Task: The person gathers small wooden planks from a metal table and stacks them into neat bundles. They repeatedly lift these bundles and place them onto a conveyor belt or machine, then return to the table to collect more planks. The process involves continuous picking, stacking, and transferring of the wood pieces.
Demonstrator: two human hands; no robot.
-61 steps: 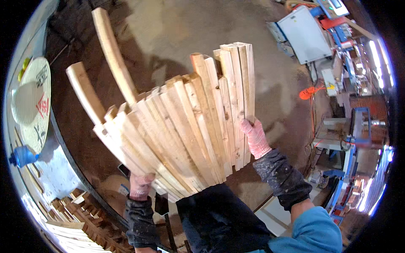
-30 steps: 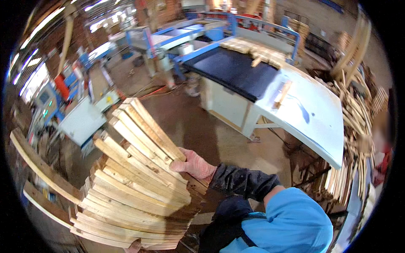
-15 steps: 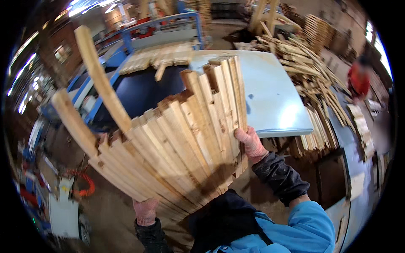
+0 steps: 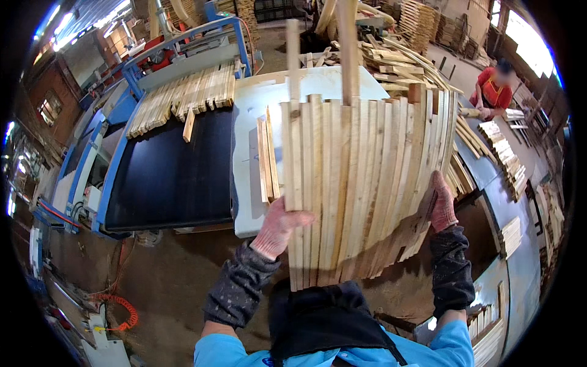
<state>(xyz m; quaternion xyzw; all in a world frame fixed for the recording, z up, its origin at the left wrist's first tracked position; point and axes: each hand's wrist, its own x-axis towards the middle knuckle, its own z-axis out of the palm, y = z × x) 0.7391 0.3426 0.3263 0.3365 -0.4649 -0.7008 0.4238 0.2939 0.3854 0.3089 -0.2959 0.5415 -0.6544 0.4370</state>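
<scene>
A broad row of wooden slats (image 4: 348, 183), packed side by side, is squeezed between my two gloved hands. My left hand (image 4: 280, 229), in a pink knit glove, is closed on the row's left side with the thumb across its front. At the right side, my right hand (image 4: 441, 202) presses inward with fingers against the outer slats. Two longer slats (image 4: 350, 49) jut well above the others. The row's lower ends hang in front of my dark apron (image 4: 330, 330). Just left of it, a few loose slats (image 4: 267, 159) lie on the pale blue table (image 4: 247, 110).
A blue-framed machine (image 4: 183, 40) with a black conveyor belt (image 4: 177, 177) stands left, slats lying across its far end. Beyond the table is a heap of loose wood (image 4: 403, 64). A person in red (image 4: 494, 88) works at far right. An orange coiled hose (image 4: 125, 309) lies lower left.
The bundle of slats has swung from a leftward tilt to nearly upright and moved right, over the table. My left hand has risen from its bottom corner to its left side.
</scene>
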